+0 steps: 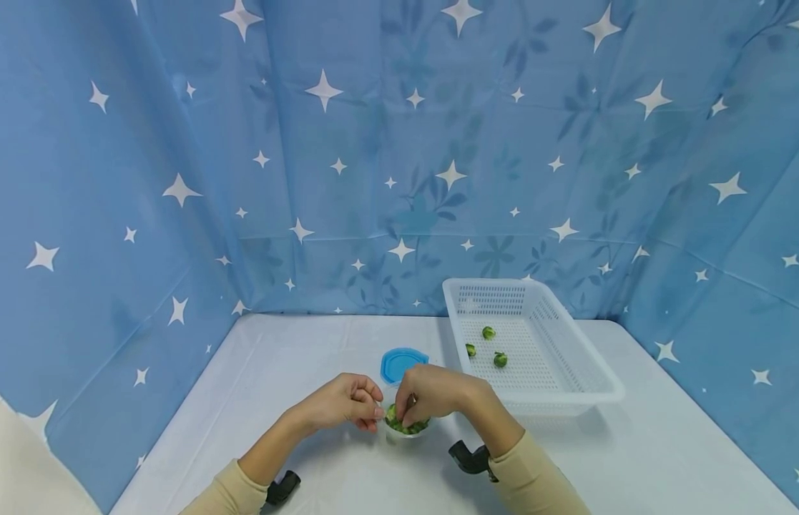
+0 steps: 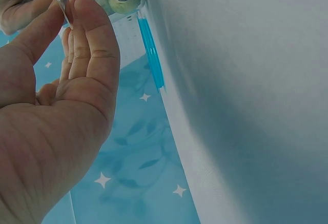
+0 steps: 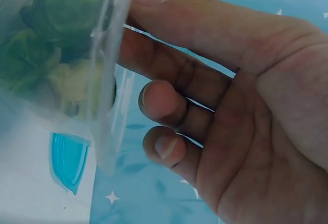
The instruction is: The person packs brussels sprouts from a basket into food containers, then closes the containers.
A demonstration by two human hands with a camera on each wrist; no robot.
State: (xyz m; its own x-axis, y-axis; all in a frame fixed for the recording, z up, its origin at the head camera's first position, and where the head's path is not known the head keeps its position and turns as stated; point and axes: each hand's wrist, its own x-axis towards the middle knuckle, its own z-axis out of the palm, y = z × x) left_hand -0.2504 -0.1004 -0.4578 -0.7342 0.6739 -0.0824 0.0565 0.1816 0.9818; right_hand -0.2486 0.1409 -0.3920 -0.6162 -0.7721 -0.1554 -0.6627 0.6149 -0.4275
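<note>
A small clear plastic tub stands on the table with several Brussels sprouts inside. At its left side, my left hand pinches the rim between thumb and fingers, as the left wrist view shows. From the other side my right hand reaches over the rim, thumb and forefinger down among the sprouts. In the right wrist view its other fingers are loosely curled outside the tub. The tub wall hides the right thumb and forefinger tips, so whether they hold a sprout is unclear.
Just behind the tub lies a blue plastic lid. A white perforated basket at the back right holds three Brussels sprouts. A white cloth covers the table, and a blue star-patterned curtain surrounds it.
</note>
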